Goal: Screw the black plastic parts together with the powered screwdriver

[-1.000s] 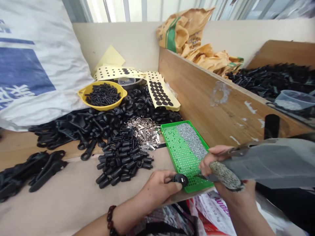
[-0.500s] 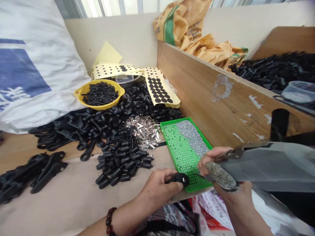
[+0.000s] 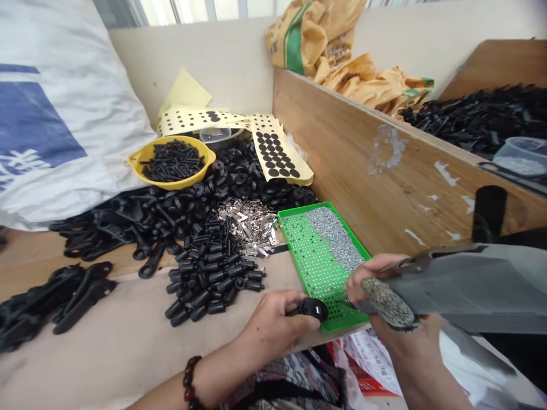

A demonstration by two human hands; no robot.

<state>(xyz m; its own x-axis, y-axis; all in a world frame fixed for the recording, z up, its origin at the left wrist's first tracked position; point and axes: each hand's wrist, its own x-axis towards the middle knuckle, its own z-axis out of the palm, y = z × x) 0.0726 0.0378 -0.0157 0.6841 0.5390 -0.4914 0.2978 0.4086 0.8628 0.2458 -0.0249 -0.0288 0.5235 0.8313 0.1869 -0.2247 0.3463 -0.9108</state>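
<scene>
Head view, looking down over a cluttered worktop (image 3: 128,336). Left hand (image 3: 273,327) at the near edge, fingers curled shut round a small black round part (image 3: 314,308), thumb pressed along its side; a dark bead bracelet (image 3: 189,384) on that wrist. The part held just over the near corner of a green perforated tray (image 3: 318,267), whether touching it or not, hard to tell. Right hand (image 3: 376,285) just beside, closed on the speckled grip of a grey power driver (image 3: 461,287), its thin tip (image 3: 347,303) pointing left at the black part, almost at it; contact not clear. Both hands near each other, each clamped on its own thing. Inside the tray, a heap of tiny silver screws (image 3: 335,236) along the far right side. Left of the tray, a pile of short black cylinders (image 3: 209,279), and behind it a scatter of shiny metal clips (image 3: 250,225). Farther left, long black plastic hooks (image 3: 119,222) in a loose heap, more of them at the left edge. Behind, a yellow bowl (image 3: 139,165) full of black screws, and yellow sheets of black round stickers (image 3: 276,156) leaning on a wooden partition (image 3: 384,188). Large white sack (image 3: 64,114) with blue print on the far left; brown paper bags (image 3: 333,51) beyond the partition.
</scene>
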